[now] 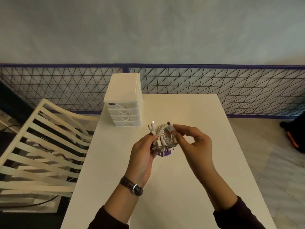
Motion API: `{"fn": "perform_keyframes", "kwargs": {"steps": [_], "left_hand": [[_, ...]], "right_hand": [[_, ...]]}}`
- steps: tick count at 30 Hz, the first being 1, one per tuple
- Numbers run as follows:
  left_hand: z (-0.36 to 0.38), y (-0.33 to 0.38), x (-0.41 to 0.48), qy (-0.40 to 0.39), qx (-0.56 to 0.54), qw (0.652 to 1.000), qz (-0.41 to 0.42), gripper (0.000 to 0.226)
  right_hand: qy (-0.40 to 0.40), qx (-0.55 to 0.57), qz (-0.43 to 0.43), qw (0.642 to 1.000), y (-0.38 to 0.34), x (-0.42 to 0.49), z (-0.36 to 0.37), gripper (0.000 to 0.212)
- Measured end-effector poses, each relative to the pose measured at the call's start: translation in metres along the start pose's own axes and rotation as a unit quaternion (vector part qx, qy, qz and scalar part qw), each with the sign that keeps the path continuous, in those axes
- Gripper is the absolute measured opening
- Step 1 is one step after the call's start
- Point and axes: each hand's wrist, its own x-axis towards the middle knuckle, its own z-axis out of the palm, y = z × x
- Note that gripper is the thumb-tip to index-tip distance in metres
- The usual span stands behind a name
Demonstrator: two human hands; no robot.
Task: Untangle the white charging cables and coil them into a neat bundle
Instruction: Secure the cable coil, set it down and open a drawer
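Nearest: two dark sleeves, a wristwatch (131, 187) on the left wrist. Left hand (143, 152) is closed around the white cable bundle (165, 138), clamping its left side where a short band of cable wraps the loops. Bundle is held in the air above the white table (165, 187), between both hands.

Right hand (195, 142) sits just right of the bundle, thumb and forefinger pinched on one plug end (171, 125) at the top right; other fingers loose.

Key relation: the coil stands roughly upright, ring facing the camera, free plug up and right of the left-hand clamp, so the right hand is the one placed to lead that end.

Look: several off-white loops, mostly coiled, connectors poking out top and bottom, some tangle at the clamp. Something purple (165, 153) shows just under the bundle; can't identify it.

Farther: four-drawer white organizer (123, 103), slatted chair (42, 146) left, wire-mesh railing (214, 83).
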Motion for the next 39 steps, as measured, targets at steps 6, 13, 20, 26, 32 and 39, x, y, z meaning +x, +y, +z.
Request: {"fn": "perform_keyframes", "kwargs": {"steps": [6, 13, 20, 26, 32, 39], "left_hand": [[0.003, 0.005, -0.001, 0.016, -0.013, 1.000, -0.007, 0.025], [0.009, 0.007, -0.003, 0.017, -0.026, 0.999, -0.020, 0.026], [0.015, 0.007, -0.006, 0.054, 0.019, 0.998, 0.005, 0.023], [0.018, 0.008, -0.007, 0.058, 0.017, 0.998, -0.002, 0.024], [0.016, 0.012, -0.006, 0.029, -0.026, 0.999, -0.014, 0.027], [0.006, 0.016, -0.005, -0.030, -0.073, 0.997, -0.009, 0.031]], "right_hand": [[-0.028, -0.062, -0.116, 0.991, 0.000, -0.003, -0.001, 0.025], [0.003, -0.148, -0.245, 0.958, 0.013, -0.006, 0.001, 0.018], [-0.027, -0.181, -0.310, 0.933, 0.012, -0.007, -0.001, 0.017], [-0.025, -0.191, -0.307, 0.932, 0.011, -0.010, 0.003, 0.018], [-0.043, -0.198, -0.315, 0.927, 0.010, -0.009, 0.000, 0.017], [-0.064, -0.207, -0.306, 0.927, 0.005, -0.005, -0.007, 0.020]]}}
